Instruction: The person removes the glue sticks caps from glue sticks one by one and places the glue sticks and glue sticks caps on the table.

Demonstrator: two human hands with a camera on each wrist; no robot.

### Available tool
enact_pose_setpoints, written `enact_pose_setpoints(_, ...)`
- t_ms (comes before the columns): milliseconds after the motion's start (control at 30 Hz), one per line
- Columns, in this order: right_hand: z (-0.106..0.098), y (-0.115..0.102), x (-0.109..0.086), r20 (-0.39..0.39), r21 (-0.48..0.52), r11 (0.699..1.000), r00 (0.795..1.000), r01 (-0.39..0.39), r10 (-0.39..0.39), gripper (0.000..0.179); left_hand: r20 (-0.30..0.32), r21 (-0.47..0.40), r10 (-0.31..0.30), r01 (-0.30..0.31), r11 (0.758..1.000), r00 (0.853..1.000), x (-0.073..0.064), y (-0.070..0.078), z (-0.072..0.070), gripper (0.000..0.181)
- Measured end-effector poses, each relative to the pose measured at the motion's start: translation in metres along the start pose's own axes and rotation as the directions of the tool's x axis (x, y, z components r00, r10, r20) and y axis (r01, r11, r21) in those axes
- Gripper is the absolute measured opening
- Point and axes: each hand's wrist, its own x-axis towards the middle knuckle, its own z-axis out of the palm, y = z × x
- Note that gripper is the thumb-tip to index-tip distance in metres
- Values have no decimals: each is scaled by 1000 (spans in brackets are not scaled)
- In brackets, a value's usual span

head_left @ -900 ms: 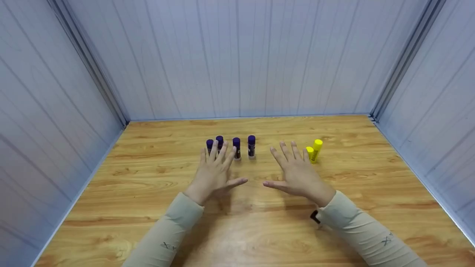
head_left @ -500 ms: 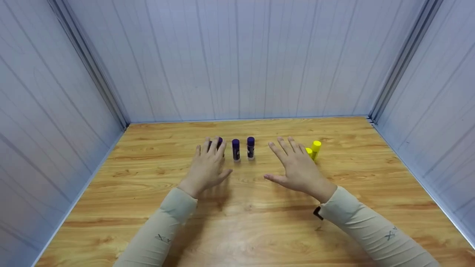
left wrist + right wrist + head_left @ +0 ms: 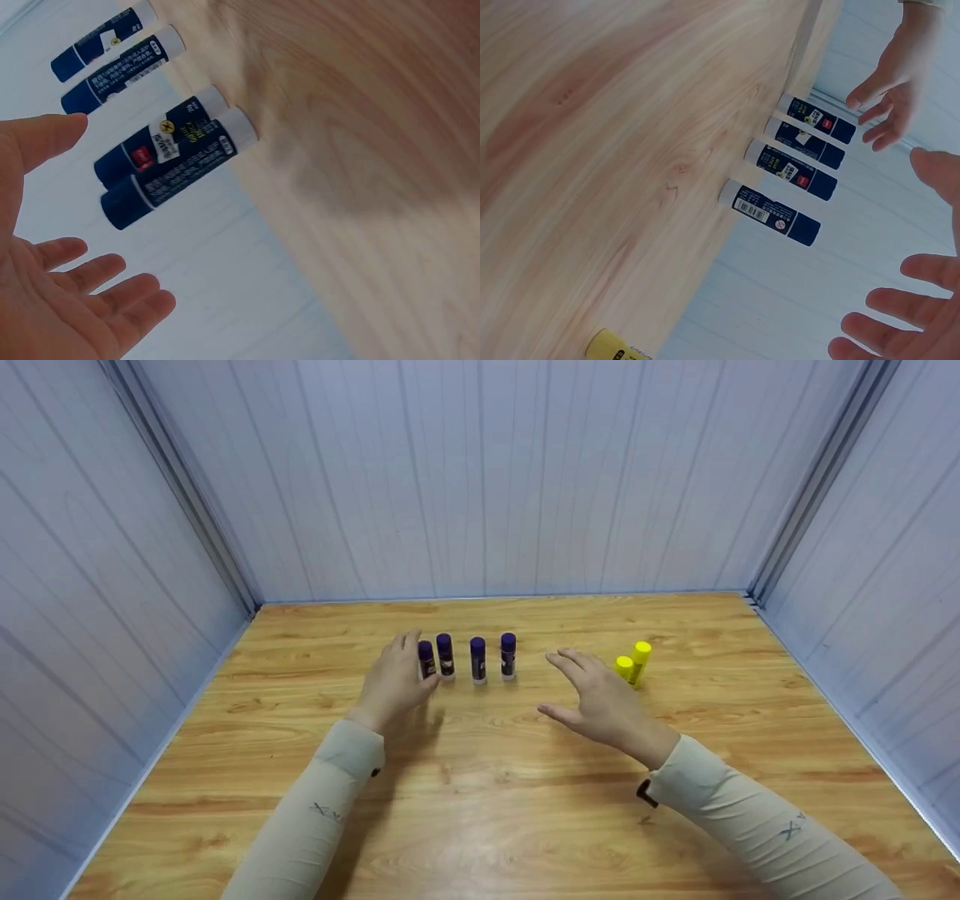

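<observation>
We are looking at a dark-blue, cylindrical glue stick with a white base, plastic by its look (image 3: 427, 660), standing at the left end of a row on the wood-grain table (image 3: 480, 817). Its long axis is running vertically, the blue cap pointing up and the white end resting on the tabletop; we are judging that the flat base is what is keeping it steady. Just beside it, our left hand (image 3: 390, 679) is hovering with the thumb well apart from slightly bent, loosely spread fingers, pinching nothing; we are guessing this gap is leaving room for the stick's width.

Three matching blue glue sticks, the second (image 3: 445, 656), third (image 3: 478, 660) and fourth (image 3: 508, 656), are standing upright rightward, probably set apart so that fingers can fit between the wider-spaced ones. Farther right, our right hand (image 3: 604, 701) is hanging near two yellow cylindrical sticks (image 3: 640, 660), the nearer one partly hidden behind it; its fingers are spreading apart, holding nothing. Whether those two are touching, we are not able to tell. Pale, panelled walls (image 3: 480, 480) are enclosing the table, and light sleeves (image 3: 757, 810) are covering both forearms.
</observation>
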Motion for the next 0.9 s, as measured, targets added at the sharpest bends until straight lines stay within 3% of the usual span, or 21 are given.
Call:
enact_pose_setpoints(167,3,1,-2,-24,24,1000,1000,-15,16,75,48,-222,-110,118,968,993,9,-11,3,86)
enact_pose_setpoints(333,5,1,-3,-47,56,998,999,-8,11,67,97,-319,-178,200,926,979,18,-19,8,81)
enact_pose_setpoints(500,8,2,-5,-50,66,998,999,-8,11,59,130,-367,-207,241,898,970,23,-24,13,74)
enact_pose_setpoints(900,10,6,-10,-51,82,997,999,-13,17,55,134,-411,-202,241,879,970,30,-25,23,38)
